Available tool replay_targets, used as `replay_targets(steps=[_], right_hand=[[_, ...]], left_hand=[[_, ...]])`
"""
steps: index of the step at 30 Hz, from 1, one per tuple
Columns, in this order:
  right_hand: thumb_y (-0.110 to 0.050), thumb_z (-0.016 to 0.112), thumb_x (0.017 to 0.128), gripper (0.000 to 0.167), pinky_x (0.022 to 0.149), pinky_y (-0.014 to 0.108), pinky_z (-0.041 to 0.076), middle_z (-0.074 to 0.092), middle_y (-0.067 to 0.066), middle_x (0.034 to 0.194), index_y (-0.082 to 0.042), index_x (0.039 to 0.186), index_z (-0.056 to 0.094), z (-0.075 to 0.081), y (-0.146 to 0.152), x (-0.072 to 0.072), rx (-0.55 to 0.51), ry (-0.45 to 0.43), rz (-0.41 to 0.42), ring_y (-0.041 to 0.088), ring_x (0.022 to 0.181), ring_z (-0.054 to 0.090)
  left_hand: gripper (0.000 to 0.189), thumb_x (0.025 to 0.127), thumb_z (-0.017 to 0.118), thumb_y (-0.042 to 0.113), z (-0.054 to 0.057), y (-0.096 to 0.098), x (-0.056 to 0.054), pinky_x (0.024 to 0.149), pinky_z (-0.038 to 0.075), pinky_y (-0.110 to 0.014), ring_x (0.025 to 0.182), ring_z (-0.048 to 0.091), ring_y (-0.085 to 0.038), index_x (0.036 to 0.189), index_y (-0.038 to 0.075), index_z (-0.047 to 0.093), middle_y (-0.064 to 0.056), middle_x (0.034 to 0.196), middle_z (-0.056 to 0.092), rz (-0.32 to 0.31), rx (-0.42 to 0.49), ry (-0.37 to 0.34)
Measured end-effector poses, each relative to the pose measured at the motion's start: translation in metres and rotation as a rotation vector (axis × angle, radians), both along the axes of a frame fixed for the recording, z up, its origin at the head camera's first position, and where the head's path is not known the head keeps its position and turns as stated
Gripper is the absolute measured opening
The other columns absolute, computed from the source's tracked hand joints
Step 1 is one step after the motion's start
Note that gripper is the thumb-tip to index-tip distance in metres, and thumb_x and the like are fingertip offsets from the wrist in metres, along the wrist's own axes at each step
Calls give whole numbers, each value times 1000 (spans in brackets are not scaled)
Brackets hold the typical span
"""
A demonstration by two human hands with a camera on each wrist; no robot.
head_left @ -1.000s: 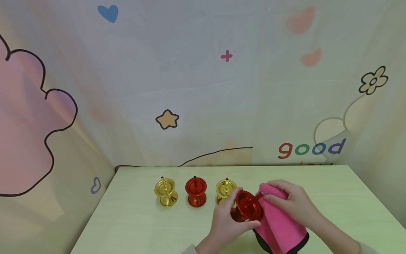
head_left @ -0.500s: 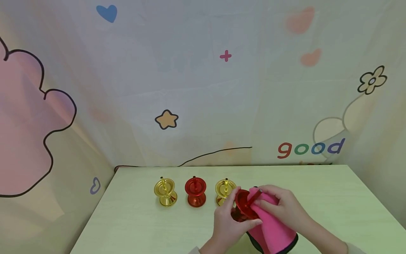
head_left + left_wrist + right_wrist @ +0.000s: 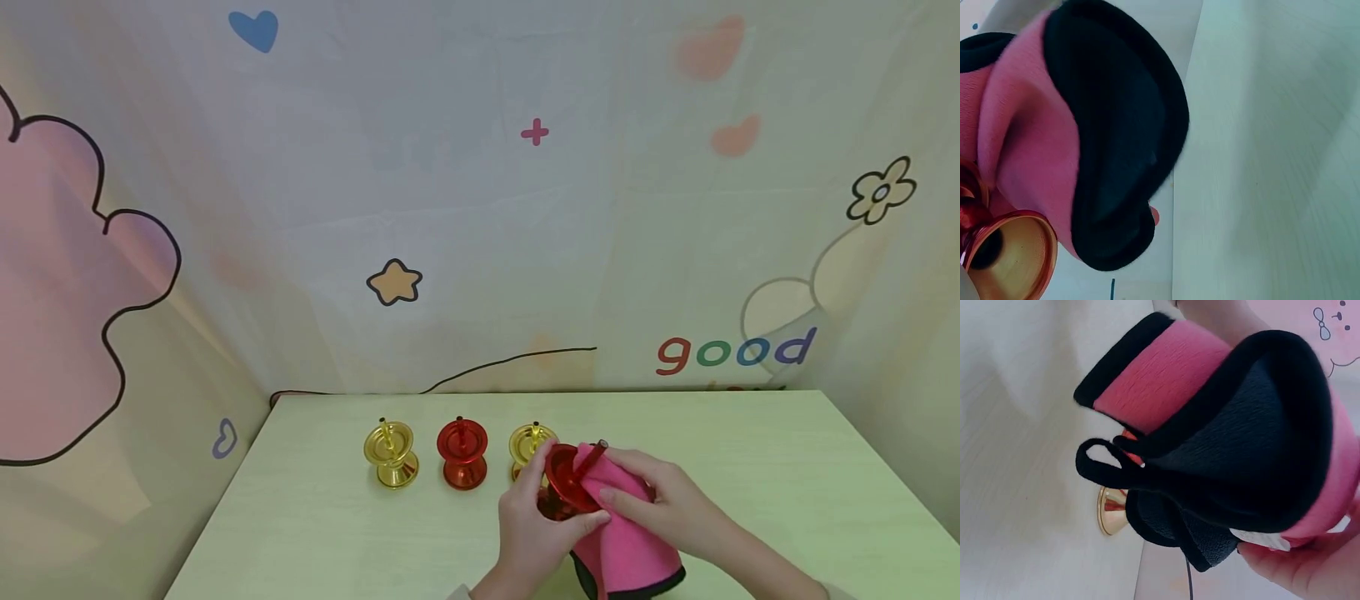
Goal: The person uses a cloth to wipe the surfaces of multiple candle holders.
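Observation:
My left hand (image 3: 528, 525) grips a shiny red metal candle holder (image 3: 561, 477), tilted toward the right above the table. It has a shallow dish with a thin central tube and a flared foot (image 3: 1022, 259), whose hollow underside shows in the left wrist view. From the right, my right hand (image 3: 667, 500) pinches a pink cloth (image 3: 630, 550) with black trim. The cloth lies in the dish, against the base of the tube. In the right wrist view its dark underside and a black loop (image 3: 1100, 465) show, hiding most of the holder.
Behind the hands, a gold holder (image 3: 391, 452), a red holder (image 3: 462, 454) and another gold holder (image 3: 531, 440) stand upright in a row on the pale table (image 3: 322, 542). My left hand partly covers the rightmost. A printed curtain (image 3: 480, 217) hangs beyond the table's back edge.
The cloth and right hand have moved left, from the tube's tip down into the dish. The red holder has shifted slightly left with my left hand, its tube pointing more upward.

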State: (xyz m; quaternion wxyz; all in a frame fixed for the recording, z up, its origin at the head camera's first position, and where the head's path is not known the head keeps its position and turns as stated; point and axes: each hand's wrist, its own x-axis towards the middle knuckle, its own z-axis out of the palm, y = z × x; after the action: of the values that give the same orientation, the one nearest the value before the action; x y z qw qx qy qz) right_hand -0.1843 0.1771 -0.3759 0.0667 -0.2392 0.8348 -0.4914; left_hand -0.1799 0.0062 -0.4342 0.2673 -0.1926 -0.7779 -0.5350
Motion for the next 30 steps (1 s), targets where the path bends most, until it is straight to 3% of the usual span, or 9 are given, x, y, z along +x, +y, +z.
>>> replay_targets(steps=[5,10,14,16,19,21,24,28,30], right_hand=[[-18,57,86,35,48,26,50,59,20,108,-4,118,55,-2,-1,2,-10,31,-53,4,65,57],[-16,57,85,23,46,24,47,64,12,97,-8,106,63,0,2,-1,-2,81,-28,2,63,55],[-11,56,86,22,52,24,50,64,16,101,-6,105,63,3,6,-6,-27,102,75,2,74,58],[-9,54,86,24,55,26,52,62,19,103,-4,109,61,4,8,-8,-48,80,129,3,78,59],[-7,53,87,25,56,26,52,62,20,103,-2,111,59,4,9,-10,-61,61,173,4,78,60],[-7,52,87,25,54,28,52,63,19,100,-1,111,59,3,10,-10,-75,25,176,6,72,60],[-8,52,87,25,50,29,51,64,16,95,1,110,58,1,11,-10,-93,-22,147,8,64,59],[-10,54,87,26,50,28,50,65,13,94,1,109,59,-2,10,-9,-99,-58,79,7,63,58],[-11,54,86,26,52,27,50,65,12,96,1,109,60,-2,9,-8,-101,-67,65,7,65,58]], left_hand=[[81,61,78,37,1,-2,1,73,49,-14,95,60,-14,130,13,42,-4,114,59,-17,-2,42],[80,60,79,35,7,-8,2,67,49,-12,84,61,-8,129,16,42,-2,111,61,-134,-13,-5],[75,64,78,29,14,-16,1,59,50,-14,72,59,1,129,17,42,-1,110,61,-339,-3,-161],[74,67,77,25,16,-21,-1,62,51,-16,81,60,0,131,15,41,0,115,59,-446,26,-275],[76,70,75,23,19,-25,-4,67,51,-18,103,55,-5,135,16,36,4,121,55,-531,56,-421],[80,70,74,24,19,-26,-6,70,51,-18,113,50,-7,137,18,32,6,126,52,-533,55,-471],[81,67,76,29,18,-25,-7,75,50,-18,118,45,-8,136,21,34,8,128,50,-472,62,-492],[68,65,77,29,15,-23,-7,75,50,-20,112,50,-7,125,20,47,4,121,56,-407,163,-501],[61,66,77,26,15,-24,-6,71,51,-20,106,54,-7,121,18,51,1,116,60,-421,226,-512]])
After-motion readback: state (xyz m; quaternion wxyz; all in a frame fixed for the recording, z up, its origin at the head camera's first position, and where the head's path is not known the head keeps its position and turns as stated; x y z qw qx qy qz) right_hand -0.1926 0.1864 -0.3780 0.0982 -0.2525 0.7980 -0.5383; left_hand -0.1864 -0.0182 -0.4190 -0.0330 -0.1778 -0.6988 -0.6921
